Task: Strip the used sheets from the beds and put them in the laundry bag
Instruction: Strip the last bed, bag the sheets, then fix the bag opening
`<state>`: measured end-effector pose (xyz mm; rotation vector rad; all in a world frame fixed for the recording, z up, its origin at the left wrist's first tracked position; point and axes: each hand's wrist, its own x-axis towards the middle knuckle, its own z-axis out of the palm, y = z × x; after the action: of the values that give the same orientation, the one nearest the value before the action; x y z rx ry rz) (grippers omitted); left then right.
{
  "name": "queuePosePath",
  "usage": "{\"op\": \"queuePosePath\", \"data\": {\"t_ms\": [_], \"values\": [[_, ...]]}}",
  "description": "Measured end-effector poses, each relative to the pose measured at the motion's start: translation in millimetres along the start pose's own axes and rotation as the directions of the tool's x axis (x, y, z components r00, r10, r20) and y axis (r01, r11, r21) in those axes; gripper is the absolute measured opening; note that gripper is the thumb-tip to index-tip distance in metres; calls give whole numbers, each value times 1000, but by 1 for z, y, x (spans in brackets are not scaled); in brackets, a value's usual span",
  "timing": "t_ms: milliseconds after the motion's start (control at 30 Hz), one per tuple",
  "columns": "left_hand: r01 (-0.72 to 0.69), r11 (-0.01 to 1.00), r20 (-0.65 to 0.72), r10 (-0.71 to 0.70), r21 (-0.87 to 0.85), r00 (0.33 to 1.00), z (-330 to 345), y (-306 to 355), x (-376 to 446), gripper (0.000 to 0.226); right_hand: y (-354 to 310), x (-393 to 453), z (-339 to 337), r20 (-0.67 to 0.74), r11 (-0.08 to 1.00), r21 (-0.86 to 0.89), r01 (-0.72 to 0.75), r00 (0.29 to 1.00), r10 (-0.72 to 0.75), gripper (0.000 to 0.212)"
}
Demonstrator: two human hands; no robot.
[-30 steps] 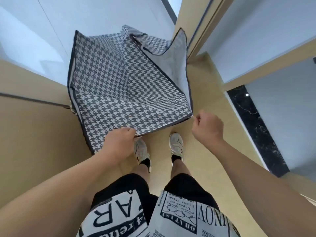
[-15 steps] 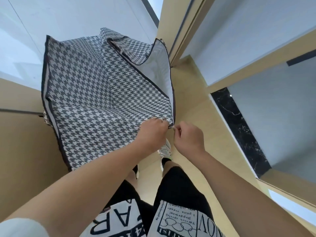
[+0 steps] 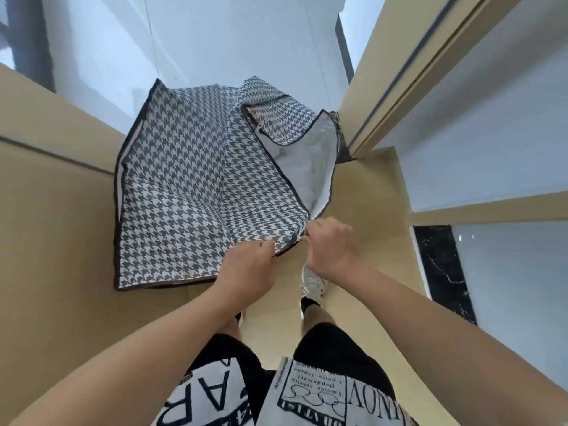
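Early stage, bag prep only. Houndstooth laundry bag (image 3: 196, 192) held up in front of the person, left of centre, over the tan floor (image 3: 368, 195); mostly flat, near corner at the hands. Left hand (image 3: 246, 269) grips the near edge of the bag, fingers curled over the fabric. Right hand (image 3: 330, 244) just beside it on the right, fingers pinched at the bag's near-right corner, likely on a zipper pull or the edge, too small to tell which. The two hands are close together, not touching as far as visible.

Bag mouth partly open along the right side, pale lining (image 3: 313, 161) showing. Nothing seen inside.

No beds or sheets in view. Judgement: nothing stripped yet as far as the view shows; the bag is being opened. All of the stripping and bagging is left.

Also there: white sneaker (image 3: 312, 284) under the right hand, printed shorts (image 3: 307, 395) near, black marble strip (image 3: 439, 272) on the right, white wall panels far.
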<state>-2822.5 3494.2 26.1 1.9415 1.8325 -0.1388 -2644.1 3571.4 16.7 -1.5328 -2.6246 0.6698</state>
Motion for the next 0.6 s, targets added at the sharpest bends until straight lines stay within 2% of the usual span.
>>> {"op": "queuePosePath", "data": {"t_ms": [167, 233, 300, 333, 400, 467, 500, 567, 600], "values": [[68, 997, -42, -69, -28, 997, -5, 9, 5, 32, 12, 17, -9, 6, 994, -30, 103, 995, -103, 37], [112, 993, 34, -111, -33, 993, -9, 11, 4, 24, 13, 16, -5, -8, 991, 12, 132, 991, -131, 34], [167, 984, 206, -150, -69, 967, -13, 7, 10, 19, 14, 3, 4, -1, 988, 82, 129, 992, -129, 33], [179, 978, 246, -149, -104, 958, -18, 6, 20, 27, 15, -6, 9, 7, 988, 108, 106, 994, -107, 34], [197, 967, 222, -159, -164, 962, -28, 7, 55, 40, 15, -17, 18, 31, 992, 118, 39, 999, -43, 36], [162, 971, 209, -124, -175, 970, -24, 15, 104, 38, 13, -25, 22, 41, 992, 121, -30, 999, 25, 39], [134, 976, 243, -90, -170, 966, -19, 22, 127, 35, 10, -26, 22, 25, 992, 123, -43, 999, 40, 39], [1, 985, 366, 63, -170, 928, 1, 43, 167, 34, 9, -28, 24, -18, 990, 125, -65, 998, 68, 37], [-63, 979, 448, 144, -192, 882, 10, 52, 180, 39, 10, -30, 25, -44, 988, 136, -68, 996, 75, 34]]}}
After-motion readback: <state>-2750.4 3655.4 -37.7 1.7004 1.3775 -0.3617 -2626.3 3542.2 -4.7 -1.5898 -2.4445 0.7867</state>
